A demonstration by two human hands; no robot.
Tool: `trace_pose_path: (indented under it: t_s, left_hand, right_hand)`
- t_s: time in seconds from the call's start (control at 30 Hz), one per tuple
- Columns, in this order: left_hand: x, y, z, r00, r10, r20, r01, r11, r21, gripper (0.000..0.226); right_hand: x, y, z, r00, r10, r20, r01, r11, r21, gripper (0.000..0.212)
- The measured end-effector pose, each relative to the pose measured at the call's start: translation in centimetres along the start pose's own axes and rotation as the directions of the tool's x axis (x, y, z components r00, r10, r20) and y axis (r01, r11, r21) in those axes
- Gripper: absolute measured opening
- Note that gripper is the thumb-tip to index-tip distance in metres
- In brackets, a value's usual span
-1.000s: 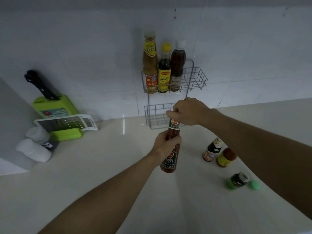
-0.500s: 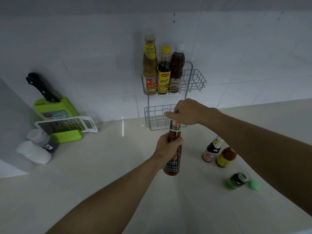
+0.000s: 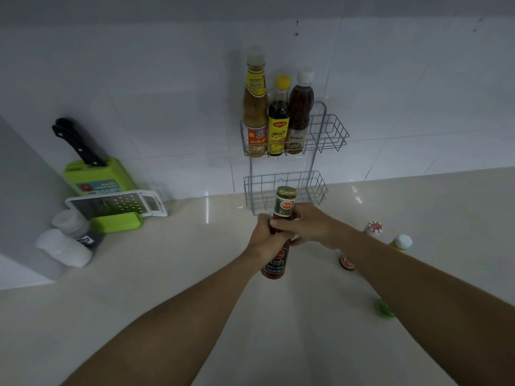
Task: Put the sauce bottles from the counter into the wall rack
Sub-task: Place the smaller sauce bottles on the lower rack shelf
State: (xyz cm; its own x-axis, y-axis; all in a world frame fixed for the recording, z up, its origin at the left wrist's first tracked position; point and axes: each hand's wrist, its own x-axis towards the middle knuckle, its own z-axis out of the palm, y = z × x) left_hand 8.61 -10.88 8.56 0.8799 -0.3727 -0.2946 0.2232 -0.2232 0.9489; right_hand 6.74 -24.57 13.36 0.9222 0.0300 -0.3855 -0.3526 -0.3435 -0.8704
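Both hands held the chili sauce bottle (image 3: 279,232) upright above the table (image 3: 172,274): left hand (image 3: 263,238) and right hand (image 3: 312,228) each had their grip closed around its neck, probably steadying it for the wall rack (image 3: 331,135) just beyond.

Glossy white wall tiles (image 3: 167,87) behind a pale, polished counter (image 3: 172,280), dim and bluish overall. Small bright reflections on the counter near the wall. Grey panel (image 3: 19,207) at far left.

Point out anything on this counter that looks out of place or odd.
A loose green cap lies by itself on the counter, near the right forearm, on no bottle. Otherwise nothing stands out: three bottles stand upright in the rack's top basket, and no spills show.
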Motion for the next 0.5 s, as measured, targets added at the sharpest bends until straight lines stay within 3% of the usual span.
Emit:
trace_pose_path:
  t_s: [0.17, 0.3, 0.5]
  left_hand:
    - [0.8, -0.5, -1.3, 1.0, 0.012, 0.029, -0.012, 1.0, 0.002, 0.05]
    - [1.5, -0.9, -2.5, 0.999, 0.029, 0.018, -0.03, 0.999, 0.013, 0.047]
    - [3.6, -2.4, -5.1, 0.997, -0.052, -0.05, 0.06, 0.982, 0.18, 0.084]
  right_hand:
    - [1.2, -0.6, 0.6, 0.999, -0.031, -0.01, 0.03, 0.999, -0.045, 0.043]
    - [2.9, -1.9, 0.1, 0.986, -0.122, -0.114, 0.104, 0.984, -0.146, 0.036]
    - [6.5, -5.1, -1.3, 0.925, -0.294, -0.242, 0.244, 0.946, -0.214, 0.039]
